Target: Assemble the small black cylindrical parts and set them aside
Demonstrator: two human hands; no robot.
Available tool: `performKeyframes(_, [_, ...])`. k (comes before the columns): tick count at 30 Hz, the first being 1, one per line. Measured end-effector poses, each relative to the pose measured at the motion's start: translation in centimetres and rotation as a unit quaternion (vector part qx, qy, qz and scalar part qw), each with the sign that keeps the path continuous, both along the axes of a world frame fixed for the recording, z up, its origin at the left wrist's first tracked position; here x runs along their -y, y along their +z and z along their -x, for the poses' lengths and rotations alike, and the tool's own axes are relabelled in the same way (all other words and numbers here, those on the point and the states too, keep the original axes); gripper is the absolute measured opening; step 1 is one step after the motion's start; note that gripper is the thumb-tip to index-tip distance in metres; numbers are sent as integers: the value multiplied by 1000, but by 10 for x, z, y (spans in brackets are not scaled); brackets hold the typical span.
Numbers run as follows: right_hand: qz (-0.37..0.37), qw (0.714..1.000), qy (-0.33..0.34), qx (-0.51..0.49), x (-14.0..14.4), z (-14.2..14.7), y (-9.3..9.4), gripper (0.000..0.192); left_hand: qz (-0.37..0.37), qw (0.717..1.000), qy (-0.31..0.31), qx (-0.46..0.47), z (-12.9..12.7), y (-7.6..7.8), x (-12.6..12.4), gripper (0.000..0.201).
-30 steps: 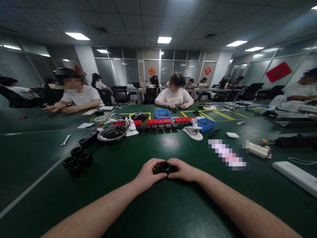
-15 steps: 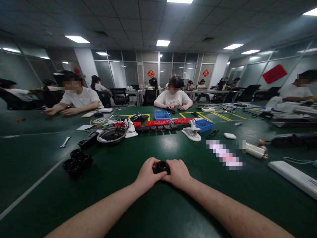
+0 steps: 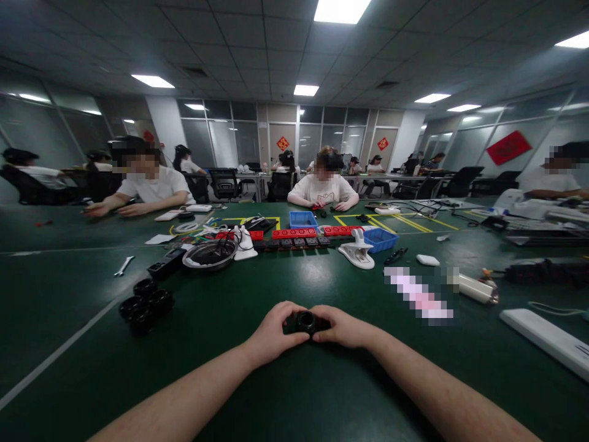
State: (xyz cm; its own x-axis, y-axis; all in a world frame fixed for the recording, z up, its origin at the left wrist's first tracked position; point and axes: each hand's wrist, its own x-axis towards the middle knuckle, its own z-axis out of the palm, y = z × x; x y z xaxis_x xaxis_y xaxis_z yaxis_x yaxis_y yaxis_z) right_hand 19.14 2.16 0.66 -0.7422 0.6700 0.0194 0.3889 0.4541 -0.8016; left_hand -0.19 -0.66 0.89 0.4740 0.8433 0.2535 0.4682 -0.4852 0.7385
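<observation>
My left hand (image 3: 272, 334) and my right hand (image 3: 344, 327) meet over the green table (image 3: 294, 393) and together grip a small black ring-shaped part (image 3: 305, 321). Its round opening faces up between my fingertips. Both forearms stretch in from the bottom edge. Several more black rings like it (image 3: 145, 301) lie in a cluster on the table to the left, well apart from my hands.
Beyond my hands lie a metal bowl (image 3: 209, 254), red and black power strips (image 3: 294, 238), blue bins (image 3: 383, 239), a white clamp (image 3: 358, 251) and a wrench (image 3: 123, 265). A white power strip (image 3: 545, 335) lies at the right. Other people sit across the table and at both sides.
My right hand has turned back off the top of the ring, so its opening shows again. Both hands stay on the ring in the same place; the view shifted slightly.
</observation>
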Motion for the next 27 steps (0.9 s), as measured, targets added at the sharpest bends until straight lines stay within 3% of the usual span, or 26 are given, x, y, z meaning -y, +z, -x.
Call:
performKeyframes(7, [-32, 999, -23, 29, 0, 3, -2, 31, 20, 1000, 7, -5, -1, -1, -1, 32])
performKeyframes(12, [-85, 989, -89, 83, 2, 9, -8, 33, 35, 997, 73, -2, -5, -11, 3, 37])
performKeyframes(18, [-176, 941, -211, 197, 18, 30, -9, 34, 17, 988, 156, -2, -11, -15, 4, 31])
performKeyframes(21, [-217, 920, -231, 230, 22, 35, -8, 34, 5, 987, 163, -6, -11, -13, 2, 30])
performKeyframes(24, [-227, 933, -220, 170, 19, 30, -8, 53, -1, 990, 140, -1, -8, -12, 0, 29])
performKeyframes(27, [-176, 971, -145, 77, 11, 17, -10, 79, 3, 995, 103, 5, -4, -11, -2, 30])
